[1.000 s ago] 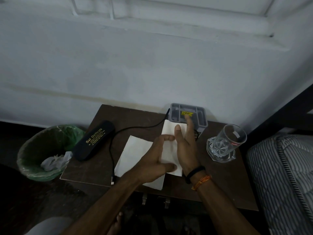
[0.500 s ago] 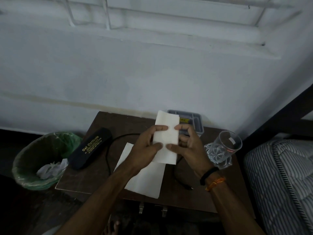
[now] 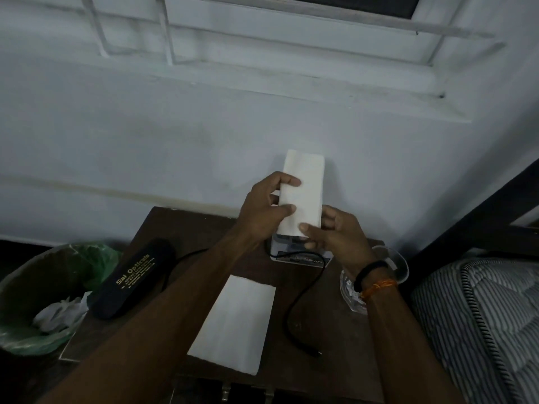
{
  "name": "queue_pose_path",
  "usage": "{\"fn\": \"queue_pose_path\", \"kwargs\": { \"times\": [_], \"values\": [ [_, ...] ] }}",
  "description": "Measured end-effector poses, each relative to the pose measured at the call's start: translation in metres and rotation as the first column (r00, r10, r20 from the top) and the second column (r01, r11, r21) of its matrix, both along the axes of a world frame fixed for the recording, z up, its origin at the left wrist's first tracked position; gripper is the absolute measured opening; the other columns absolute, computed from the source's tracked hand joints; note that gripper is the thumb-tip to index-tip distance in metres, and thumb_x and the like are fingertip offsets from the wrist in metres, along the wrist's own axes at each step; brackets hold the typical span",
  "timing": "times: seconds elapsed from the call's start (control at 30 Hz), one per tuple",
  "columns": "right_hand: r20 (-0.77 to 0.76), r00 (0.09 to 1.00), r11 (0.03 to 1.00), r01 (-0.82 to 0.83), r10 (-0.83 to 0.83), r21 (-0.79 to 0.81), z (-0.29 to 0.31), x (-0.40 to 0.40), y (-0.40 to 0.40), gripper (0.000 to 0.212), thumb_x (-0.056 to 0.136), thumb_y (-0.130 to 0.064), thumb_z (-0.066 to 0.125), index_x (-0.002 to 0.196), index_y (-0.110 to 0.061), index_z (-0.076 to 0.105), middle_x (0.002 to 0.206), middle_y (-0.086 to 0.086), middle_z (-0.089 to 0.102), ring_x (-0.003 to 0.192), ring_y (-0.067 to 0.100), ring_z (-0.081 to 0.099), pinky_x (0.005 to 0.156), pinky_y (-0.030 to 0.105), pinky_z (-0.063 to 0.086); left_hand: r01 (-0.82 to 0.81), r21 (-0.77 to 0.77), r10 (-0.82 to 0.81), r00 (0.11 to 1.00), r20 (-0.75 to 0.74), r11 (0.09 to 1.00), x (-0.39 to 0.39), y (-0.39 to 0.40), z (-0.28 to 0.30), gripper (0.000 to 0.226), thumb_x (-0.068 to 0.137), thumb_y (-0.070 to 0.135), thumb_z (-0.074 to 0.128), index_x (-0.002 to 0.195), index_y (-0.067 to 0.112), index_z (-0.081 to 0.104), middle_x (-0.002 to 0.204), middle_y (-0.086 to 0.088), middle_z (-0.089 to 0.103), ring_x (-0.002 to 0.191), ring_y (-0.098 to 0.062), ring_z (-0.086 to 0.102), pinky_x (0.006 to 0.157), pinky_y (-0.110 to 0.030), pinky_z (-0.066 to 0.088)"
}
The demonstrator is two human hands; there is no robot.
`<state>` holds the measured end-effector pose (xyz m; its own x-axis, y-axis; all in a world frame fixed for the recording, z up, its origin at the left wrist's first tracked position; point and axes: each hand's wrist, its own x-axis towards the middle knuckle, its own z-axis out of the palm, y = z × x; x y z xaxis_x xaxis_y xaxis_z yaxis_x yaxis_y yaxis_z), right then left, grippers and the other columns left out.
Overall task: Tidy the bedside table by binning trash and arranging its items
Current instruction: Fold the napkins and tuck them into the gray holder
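A folded white napkin [image 3: 304,188] is held upright above the back of the dark wooden bedside table [image 3: 335,325]. My left hand [image 3: 262,212] grips its left edge and my right hand [image 3: 335,233] pinches its lower right corner. A second white napkin [image 3: 236,323] lies flat on the table near the front. A black spectacle case [image 3: 131,279] with gold lettering lies at the table's left side. A black cable [image 3: 300,301] curls across the middle. A grey box [image 3: 297,258] sits at the back, mostly hidden by my hands.
A bin with a green liner [image 3: 43,298] stands left of the table, with crumpled white paper inside. A clear glass [image 3: 390,263] stands at the table's right edge behind my right wrist. A striped mattress [image 3: 478,325] lies to the right. A white wall is behind.
Both hands picked the folded napkin up off the table and raised it upright in front of the grey box. The camera tilted upward.
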<state>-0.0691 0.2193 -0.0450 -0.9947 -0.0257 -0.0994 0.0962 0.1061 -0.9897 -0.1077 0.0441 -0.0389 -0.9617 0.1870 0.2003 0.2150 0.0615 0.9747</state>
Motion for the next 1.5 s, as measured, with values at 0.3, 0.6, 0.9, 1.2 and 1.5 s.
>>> {"fn": "queue_pose_path", "kwargs": {
  "times": [0.3,0.6,0.9,1.2,1.5],
  "values": [
    [-0.175,0.969,0.875,0.236,-0.176,0.424,-0.013,-0.021,0.006,0.016,0.082,-0.025,0.078,0.089,-0.012,0.074,0.082,-0.001,0.075,0.074,0.013,0.070,0.067,0.026,0.057,0.124,-0.106,-0.133,0.988,-0.084,0.987,-0.027,0.006,0.008,0.056,0.073,-0.011,0.065,0.113,0.028,0.059,0.123,0.000,0.058,0.102,-0.023,0.063,0.070,-0.041,0.062],
    [-0.171,0.942,0.918,0.324,-0.290,0.229,-0.011,-0.037,0.011,0.021,0.085,-0.021,0.073,0.102,-0.031,0.066,0.093,-0.004,0.074,0.091,0.016,0.069,0.081,0.032,0.054,0.067,-0.159,-0.088,0.987,-0.133,0.985,-0.042,0.021,-0.003,0.047,0.072,-0.012,0.064,0.099,0.013,0.035,0.097,-0.006,0.052,0.082,-0.015,0.058,0.061,-0.041,0.055],
    [-0.268,0.915,0.784,0.397,-0.301,0.478,-0.022,-0.041,0.010,0.020,0.086,-0.027,0.074,0.092,-0.008,0.071,0.086,0.005,0.072,0.080,0.020,0.065,0.072,0.029,0.052,-0.048,-0.255,0.012,0.990,-0.138,0.966,-0.049,0.027,-0.019,0.045,0.073,-0.001,0.074,0.092,0.017,0.038,0.091,-0.007,0.063,0.082,-0.022,0.067,0.060,-0.047,0.058],
    [-0.356,0.861,0.684,0.505,-0.362,0.526,-0.031,-0.043,0.006,0.021,0.087,-0.025,0.073,0.082,-0.006,0.064,0.080,0.006,0.069,0.072,0.020,0.059,0.062,0.025,0.040,-0.065,-0.455,-0.081,0.952,-0.295,0.888,-0.057,0.030,-0.032,0.020,0.074,0.007,0.076,0.077,0.017,0.058,0.081,0.004,0.066,0.075,-0.018,0.065,0.071,-0.041,0.057],
    [-0.328,0.891,0.710,0.450,-0.315,0.541,-0.031,-0.046,0.001,0.022,0.077,-0.019,0.082,0.093,-0.010,0.071,0.092,0.005,0.075,0.080,0.014,0.065,0.066,0.019,0.045,-0.174,-0.519,-0.051,0.919,-0.390,0.837,-0.058,0.035,-0.042,0.026,0.071,0.010,0.077,0.087,0.014,0.057,0.090,-0.002,0.060,0.080,-0.022,0.059,0.067,-0.045,0.054]
  ]
}}
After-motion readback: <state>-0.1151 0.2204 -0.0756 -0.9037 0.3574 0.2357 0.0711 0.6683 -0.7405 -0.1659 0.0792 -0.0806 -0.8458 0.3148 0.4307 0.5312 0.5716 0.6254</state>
